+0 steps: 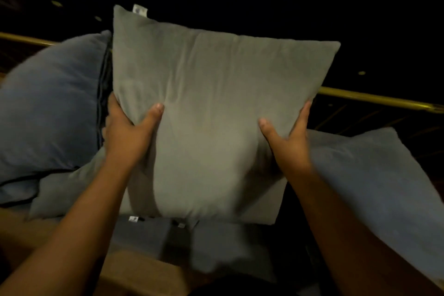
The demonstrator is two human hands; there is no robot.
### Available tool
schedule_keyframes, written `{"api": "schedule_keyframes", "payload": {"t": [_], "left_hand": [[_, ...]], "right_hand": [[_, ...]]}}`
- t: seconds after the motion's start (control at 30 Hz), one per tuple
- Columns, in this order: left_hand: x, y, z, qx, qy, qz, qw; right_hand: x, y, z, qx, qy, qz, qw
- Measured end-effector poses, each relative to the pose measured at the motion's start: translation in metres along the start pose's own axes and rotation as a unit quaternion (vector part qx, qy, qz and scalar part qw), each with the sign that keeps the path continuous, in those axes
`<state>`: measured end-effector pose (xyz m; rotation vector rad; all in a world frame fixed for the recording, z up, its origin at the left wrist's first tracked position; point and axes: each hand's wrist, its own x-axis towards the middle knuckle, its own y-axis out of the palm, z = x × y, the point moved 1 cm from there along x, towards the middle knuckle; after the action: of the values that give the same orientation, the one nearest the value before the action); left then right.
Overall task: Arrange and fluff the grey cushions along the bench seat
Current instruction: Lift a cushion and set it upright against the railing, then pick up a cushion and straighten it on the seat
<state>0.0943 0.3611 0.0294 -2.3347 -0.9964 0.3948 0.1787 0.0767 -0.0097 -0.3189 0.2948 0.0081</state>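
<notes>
A square grey cushion is held upright in front of me, with a small white tag at its top left corner. My left hand grips its lower left edge, thumb on the front face. My right hand grips its lower right edge the same way. Beneath it another grey cushion lies flat on the bench seat. A bluish-grey cushion leans at the left, and another bluish-grey cushion lies at the right.
A brass-coloured rail runs behind the bench from left to right. Beyond it everything is dark. A brown wooden edge of the bench shows at the bottom.
</notes>
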Motion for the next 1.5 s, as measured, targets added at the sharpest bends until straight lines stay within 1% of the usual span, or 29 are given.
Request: {"api": "schedule_keyframes", "payload": {"t": [0.13, 0.2, 0.27, 0.33, 0.4, 0.5, 0.53, 0.6, 0.67, 0.77, 0.87, 0.93, 1.13, 1.23, 1.33, 1.43, 1.5], "left_hand": [[0.037, -0.055, -0.007, 0.103, -0.008, -0.06, 0.993], [0.049, -0.069, -0.006, 0.143, -0.03, -0.077, 0.986], [0.057, -0.07, 0.004, 0.18, -0.071, -0.059, 0.979], [0.058, -0.062, 0.019, 0.214, -0.092, -0.018, 0.972], [0.049, -0.044, 0.03, 0.258, -0.073, 0.02, 0.963], [0.035, -0.021, 0.036, 0.312, -0.013, 0.057, 0.948], [0.033, -0.017, 0.039, 0.324, -0.003, 0.064, 0.944], [0.034, -0.017, 0.045, 0.34, -0.008, 0.077, 0.937], [0.037, -0.019, 0.046, 0.344, -0.018, 0.08, 0.935], [0.033, -0.016, 0.031, 0.34, -0.017, 0.063, 0.938], [0.019, -0.004, 0.013, 0.343, 0.043, 0.051, 0.937], [0.004, 0.007, 0.004, 0.345, 0.086, 0.061, 0.933], [-0.045, 0.05, -0.024, 0.321, 0.147, 0.11, 0.929], [-0.081, 0.081, -0.034, 0.301, 0.181, 0.148, 0.924], [-0.121, 0.126, -0.04, 0.267, 0.185, 0.217, 0.921], [-0.157, 0.176, -0.041, 0.218, 0.146, 0.29, 0.92], [-0.18, 0.207, -0.043, 0.189, 0.101, 0.339, 0.916]], "right_hand": [[0.012, 0.051, 0.042, -0.015, -0.03, 0.059, 0.998], [0.011, 0.079, 0.054, -0.036, -0.032, 0.082, 0.996], [0.005, 0.104, 0.059, -0.059, -0.027, 0.103, 0.993], [-0.003, 0.125, 0.056, -0.093, -0.026, 0.135, 0.986], [-0.007, 0.14, 0.048, -0.158, -0.037, 0.163, 0.973], [-0.009, 0.148, 0.036, -0.277, -0.072, 0.201, 0.937], [-0.01, 0.147, 0.031, -0.296, -0.077, 0.213, 0.928], [-0.012, 0.141, 0.021, -0.294, -0.087, 0.23, 0.923], [-0.013, 0.13, 0.013, -0.27, -0.108, 0.239, 0.926], [-0.016, 0.109, 0.007, -0.231, -0.104, 0.248, 0.935], [-0.021, 0.077, 0.004, -0.214, -0.091, 0.219, 0.947], [-0.024, 0.054, -0.002, -0.212, -0.079, 0.198, 0.954], [-0.038, -0.017, -0.024, -0.21, -0.038, 0.143, 0.966], [-0.042, -0.054, -0.04, -0.19, -0.019, 0.123, 0.974], [-0.042, -0.1, -0.06, -0.202, 0.005, 0.116, 0.972], [-0.038, -0.151, -0.09, -0.208, 0.05, 0.073, 0.974], [-0.037, -0.181, -0.111, -0.212, 0.093, 0.043, 0.972]]}}
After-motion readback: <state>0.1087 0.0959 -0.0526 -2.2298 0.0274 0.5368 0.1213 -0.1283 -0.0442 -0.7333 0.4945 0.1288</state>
